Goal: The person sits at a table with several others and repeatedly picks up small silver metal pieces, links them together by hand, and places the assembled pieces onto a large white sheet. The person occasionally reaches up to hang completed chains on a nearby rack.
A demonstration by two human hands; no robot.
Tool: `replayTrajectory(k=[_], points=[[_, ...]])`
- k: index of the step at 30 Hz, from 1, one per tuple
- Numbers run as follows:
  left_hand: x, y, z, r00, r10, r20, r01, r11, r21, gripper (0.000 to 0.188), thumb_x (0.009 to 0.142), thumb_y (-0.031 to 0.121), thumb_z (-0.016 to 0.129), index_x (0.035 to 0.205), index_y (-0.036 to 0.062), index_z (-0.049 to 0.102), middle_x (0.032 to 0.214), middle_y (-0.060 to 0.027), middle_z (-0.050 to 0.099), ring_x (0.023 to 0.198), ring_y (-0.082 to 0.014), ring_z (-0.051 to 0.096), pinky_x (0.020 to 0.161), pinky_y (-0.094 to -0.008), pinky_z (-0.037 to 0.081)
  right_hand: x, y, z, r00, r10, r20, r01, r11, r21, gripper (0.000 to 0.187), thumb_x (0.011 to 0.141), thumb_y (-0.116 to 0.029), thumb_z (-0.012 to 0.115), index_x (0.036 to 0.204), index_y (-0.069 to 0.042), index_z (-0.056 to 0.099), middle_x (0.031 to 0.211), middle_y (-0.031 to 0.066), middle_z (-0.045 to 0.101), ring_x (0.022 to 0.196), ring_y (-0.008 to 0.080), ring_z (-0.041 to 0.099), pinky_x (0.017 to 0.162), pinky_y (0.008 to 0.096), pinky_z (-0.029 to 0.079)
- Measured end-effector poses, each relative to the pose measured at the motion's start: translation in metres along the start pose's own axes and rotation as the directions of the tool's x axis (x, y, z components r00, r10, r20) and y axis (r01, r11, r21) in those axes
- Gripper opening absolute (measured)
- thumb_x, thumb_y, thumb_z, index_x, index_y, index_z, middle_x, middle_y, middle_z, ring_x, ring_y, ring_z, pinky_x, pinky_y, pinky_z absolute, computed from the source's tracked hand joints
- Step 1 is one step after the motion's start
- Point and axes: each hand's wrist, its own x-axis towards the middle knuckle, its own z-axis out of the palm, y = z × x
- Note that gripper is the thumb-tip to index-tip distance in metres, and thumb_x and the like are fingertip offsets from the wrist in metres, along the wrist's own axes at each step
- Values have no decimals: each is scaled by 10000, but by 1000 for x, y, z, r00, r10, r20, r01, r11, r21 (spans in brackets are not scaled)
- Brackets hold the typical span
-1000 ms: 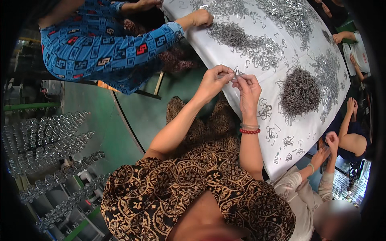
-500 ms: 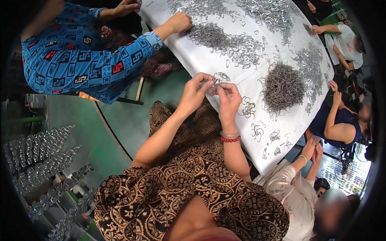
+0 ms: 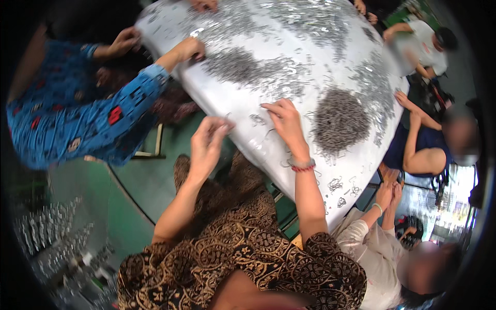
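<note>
My left hand [image 3: 207, 144] is raised at the near left edge of the white-covered table [image 3: 232, 101]. Its thumb and fingertips come together in a pinch; blur hides whatever is between them. Over the table, my right hand [image 3: 285, 124], with a red beaded bracelet at the wrist, reaches leftward. Its fingers are drawn together, with a small dark bit at the tips that I cannot make out. Just left of that hand lies a small cluster of bent-wire hooks [image 3: 257, 120]. A large dark heap of wire hooks [image 3: 341, 121] sits to its right.
Flatter spreads of wire pieces [image 3: 235, 64] and shinier ones [image 3: 310, 23] cover the far table. A co-worker in a blue patterned shirt [image 3: 77, 119] reaches in from the left. Other people sit along the right side. Racks of shiny metal parts [image 3: 51, 227] stand lower left.
My hands have parted from where they met at the table edge. The left moved left and down, the right over the table. The view has shifted, with more blur.
</note>
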Motion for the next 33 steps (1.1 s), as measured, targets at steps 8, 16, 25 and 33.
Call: replayTrajectory(k=[8,16,25,33], points=[[-16,22,-15,995,62,75,-67,995,69,32,965,22,531,983,-2,542,1011,-104,620,954,-149,578,900,-278,442,38,54,7,939,-335,78,343,888,-306,98,768,-43,587,704,-81,651,870,74,495,959,249,486,877,389,426],[-25,1,-32,995,60,79,-68,993,101,92,994,86,538,997,-7,536,1051,-128,631,991,-160,570,942,-293,430,13,13,20,976,-187,-112,156,959,-238,74,837,-34,608,907,-43,628,936,74,543,972,234,492,905,367,415],[-42,23,-15,972,169,165,-227,862,453,51,951,7,563,978,-36,568,927,-132,669,870,-179,632,814,-317,500,-50,-123,24,945,99,-311,36,915,401,179,816,-14,671,969,-21,579,856,83,587,743,171,604,638,288,501],[-51,13,-19,941,271,202,-336,814,473,145,851,-36,623,988,12,621,987,-150,671,907,-344,635,805,-389,496,-71,-137,38,912,199,-360,39,829,558,223,852,18,676,1017,-19,531,892,63,641,803,107,629,700,250,526]])
